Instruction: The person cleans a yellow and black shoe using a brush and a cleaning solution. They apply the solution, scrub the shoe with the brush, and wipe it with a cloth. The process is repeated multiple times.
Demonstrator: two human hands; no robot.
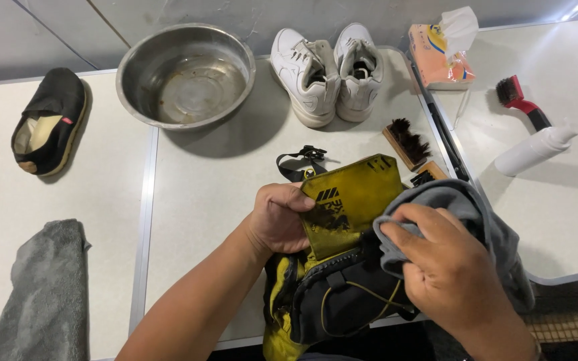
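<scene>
Yellow-and-black boot (342, 227): near desk (209, 180) edge, in front of the steel basin (185, 75); toe end cut off by the frame's lower edge.
Left hand (279, 217): grip pinched on the boot's yellow flap, fingertips hidden behind it.
Right hand (436, 267): grip closed on a grey cloth (476, 220) pressed against the boot; the cloth's far end hangs out of sight.
Right of basin: pair of white sneakers (329, 70); tissue pack (443, 50); wooden brush (406, 142), a second brush partly hidden by the cloth.
Left of basin: black slip-on shoe (49, 120); grey towel (45, 294), partly cut off.
</scene>
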